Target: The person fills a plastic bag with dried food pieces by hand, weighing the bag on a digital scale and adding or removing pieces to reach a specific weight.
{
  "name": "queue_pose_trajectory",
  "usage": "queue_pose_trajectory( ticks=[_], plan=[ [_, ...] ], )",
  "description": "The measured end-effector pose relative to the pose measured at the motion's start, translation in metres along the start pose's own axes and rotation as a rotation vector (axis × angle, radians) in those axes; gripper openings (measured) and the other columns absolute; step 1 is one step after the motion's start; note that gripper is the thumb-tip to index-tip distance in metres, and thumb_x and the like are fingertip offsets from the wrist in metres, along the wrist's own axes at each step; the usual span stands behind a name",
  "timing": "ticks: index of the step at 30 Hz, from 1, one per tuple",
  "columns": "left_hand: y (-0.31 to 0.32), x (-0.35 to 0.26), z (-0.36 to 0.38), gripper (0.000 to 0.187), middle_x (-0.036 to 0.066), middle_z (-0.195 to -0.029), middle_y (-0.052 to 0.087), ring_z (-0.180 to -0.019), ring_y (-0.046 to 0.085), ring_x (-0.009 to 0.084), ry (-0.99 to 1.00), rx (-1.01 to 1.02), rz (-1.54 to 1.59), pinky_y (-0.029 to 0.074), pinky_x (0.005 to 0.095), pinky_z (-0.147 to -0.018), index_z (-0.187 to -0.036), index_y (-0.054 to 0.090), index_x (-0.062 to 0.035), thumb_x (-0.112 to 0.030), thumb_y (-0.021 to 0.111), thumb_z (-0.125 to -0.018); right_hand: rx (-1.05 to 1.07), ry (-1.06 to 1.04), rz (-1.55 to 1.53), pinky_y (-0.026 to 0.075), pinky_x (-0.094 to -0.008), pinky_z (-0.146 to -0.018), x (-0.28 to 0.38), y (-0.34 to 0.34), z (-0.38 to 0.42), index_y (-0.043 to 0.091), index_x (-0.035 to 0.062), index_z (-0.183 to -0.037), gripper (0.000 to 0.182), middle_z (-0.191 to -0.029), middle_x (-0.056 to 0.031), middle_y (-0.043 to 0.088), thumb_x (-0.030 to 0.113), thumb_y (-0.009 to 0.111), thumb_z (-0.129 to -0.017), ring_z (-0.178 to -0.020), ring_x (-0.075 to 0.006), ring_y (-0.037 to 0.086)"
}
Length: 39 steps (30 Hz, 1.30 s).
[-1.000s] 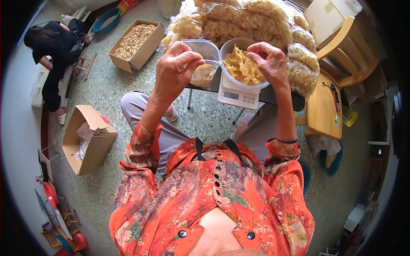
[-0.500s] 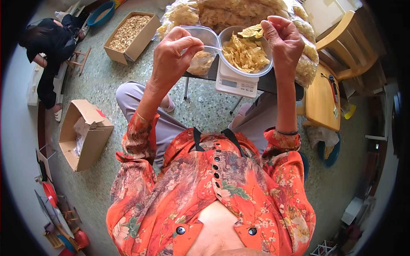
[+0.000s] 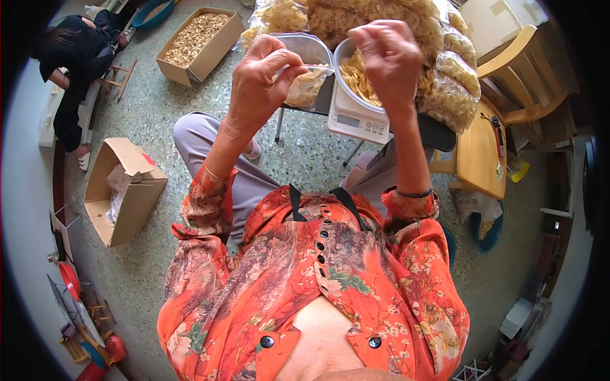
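Note:
My left hand pinches the rim of a clear plastic bag, which hangs open with some pale yellow dried flakes inside. Beside the bag, a round white bowl stands on a white digital scale. Thin dried yellow flakes fill part of the bowl. Over its right side hovers my right hand, fingers curled and smeared by motion. Whether it holds anything is hidden.
Filled bags of flakes crowd the dark table behind and right of the bowl. A wooden chair stands right. Left are a carton of brownish pieces, an open cardboard box and a seated person.
My right hand has moved left from the bowl's right edge to over the bowl. The flake seen in its fingers before no longer shows. My left hand stays at the bag.

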<state>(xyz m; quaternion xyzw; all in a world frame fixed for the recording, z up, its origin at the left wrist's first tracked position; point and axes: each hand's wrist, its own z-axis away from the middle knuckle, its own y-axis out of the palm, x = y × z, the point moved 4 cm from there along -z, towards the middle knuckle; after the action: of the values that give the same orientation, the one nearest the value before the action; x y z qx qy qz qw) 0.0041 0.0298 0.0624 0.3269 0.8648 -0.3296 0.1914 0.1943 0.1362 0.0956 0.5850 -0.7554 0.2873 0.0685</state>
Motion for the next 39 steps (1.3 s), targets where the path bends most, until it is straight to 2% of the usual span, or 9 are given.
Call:
queue_pose_trajectory(
  ticks=[4,6,16,19,21,26,30,34,39],
  plan=[
    [-0.004,0.001,0.001,0.013,0.008,-0.088,0.062,-0.082,0.064,0.0259,-0.014,-0.014,0.002,0.053,0.0383,-0.075,-0.09,0.075,-0.0041,-0.007,0.084,-0.081,0.152,0.193,0.093,0.057,-0.037,-0.077,-0.046,-0.027,0.005,0.078,0.0064,-0.097,0.011,-0.088,-0.0113,0.072,0.014,0.077,-0.089,-0.085,-0.0279,0.071],
    [-0.002,0.002,0.002,0.013,0.008,-0.088,0.062,-0.082,0.064,0.0259,-0.034,-0.008,0.015,0.053,0.0382,-0.075,-0.09,0.075,-0.0039,-0.007,0.084,-0.081,0.425,0.32,0.211,0.057,-0.0386,-0.079,-0.06,-0.023,0.014,0.077,0.0061,-0.102,0.014,-0.094,-0.0134,0.075,0.015,0.073,-0.091,-0.089,-0.028,0.073],
    [0.001,0.0,0.0,0.012,0.008,-0.087,0.063,-0.082,0.065,0.0259,-0.039,0.052,-0.007,0.053,0.038,-0.075,-0.09,0.075,-0.0028,-0.005,0.083,-0.081,0.533,0.101,0.421,0.057,-0.0378,-0.081,-0.061,0.003,0.032,0.075,0.0025,-0.102,0.02,-0.095,-0.014,0.076,0.015,0.075,-0.086,-0.088,-0.0298,0.074],
    [0.001,0.002,0.001,0.012,0.008,-0.087,0.063,-0.082,0.065,0.0256,-0.038,0.059,0.002,0.053,0.038,-0.075,-0.09,0.075,-0.0027,-0.005,0.082,-0.082,0.475,0.148,0.332,0.057,-0.0355,-0.077,-0.065,0.0,0.032,0.075,0.0025,-0.102,0.017,-0.091,-0.0136,0.075,0.014,0.074,-0.089,-0.082,-0.0253,0.074],
    [0.001,0.002,0.0,0.012,0.008,-0.087,0.063,-0.082,0.065,0.0254,-0.037,0.062,0.001,0.053,0.0378,-0.075,-0.09,0.075,-0.0026,-0.005,0.082,-0.082,0.314,0.27,0.207,0.057,-0.0402,-0.077,-0.064,-0.011,0.026,0.076,0.007,-0.095,0.01,-0.089,-0.0142,0.076,0.013,0.07,-0.09,-0.083,-0.0315,0.074],
    [0.002,-0.001,-0.003,0.011,0.008,-0.088,0.063,-0.082,0.065,0.0247,-0.079,0.071,0.021,0.053,0.0374,-0.075,-0.09,0.075,-0.0026,-0.005,0.082,-0.082,0.132,0.5,-0.083,0.054,-0.0234,-0.067,-0.073,-0.032,0.018,0.078,0.0019,-0.103,0.015,-0.083,-0.001,0.075,0.013,0.079,-0.093,-0.073,-0.0056,0.065],
    [0.005,0.001,-0.003,0.011,0.008,-0.089,0.063,-0.082,0.065,0.0245,-0.033,0.063,0.035,0.054,0.0372,-0.074,-0.09,0.075,-0.0026,-0.005,0.082,-0.082,0.007,0.632,-0.351,0.053,-0.0202,-0.07,-0.065,-0.041,0.015,0.077,-0.0006,-0.106,0.016,-0.088,-0.0015,0.075,0.011,0.078,-0.095,-0.077,-0.0054,0.066],
    [0.01,0.001,-0.003,0.011,0.005,-0.094,0.065,-0.083,0.064,0.0162,-0.002,0.068,0.034,0.052,0.0302,-0.068,-0.092,0.077,-0.003,-0.002,0.083,-0.083,-0.06,0.551,-0.45,0.053,-0.0193,-0.073,-0.038,-0.041,0.004,0.077,-0.0002,-0.107,0.014,-0.091,-0.0017,0.075,0.007,0.077,-0.095,-0.08,-0.0052,0.066],
    [0.013,0.0,-0.005,0.011,0.006,-0.094,0.064,-0.084,0.063,0.0168,0.003,0.084,0.042,0.052,0.0303,-0.069,-0.093,0.076,-0.0025,-0.002,0.082,-0.083,-0.121,0.484,-0.404,0.053,-0.0197,-0.072,-0.02,-0.039,-0.01,0.077,0.0001,-0.106,0.012,-0.09,-0.0012,0.075,0.005,0.076,-0.095,-0.08,-0.0048,0.065]
  ],
)
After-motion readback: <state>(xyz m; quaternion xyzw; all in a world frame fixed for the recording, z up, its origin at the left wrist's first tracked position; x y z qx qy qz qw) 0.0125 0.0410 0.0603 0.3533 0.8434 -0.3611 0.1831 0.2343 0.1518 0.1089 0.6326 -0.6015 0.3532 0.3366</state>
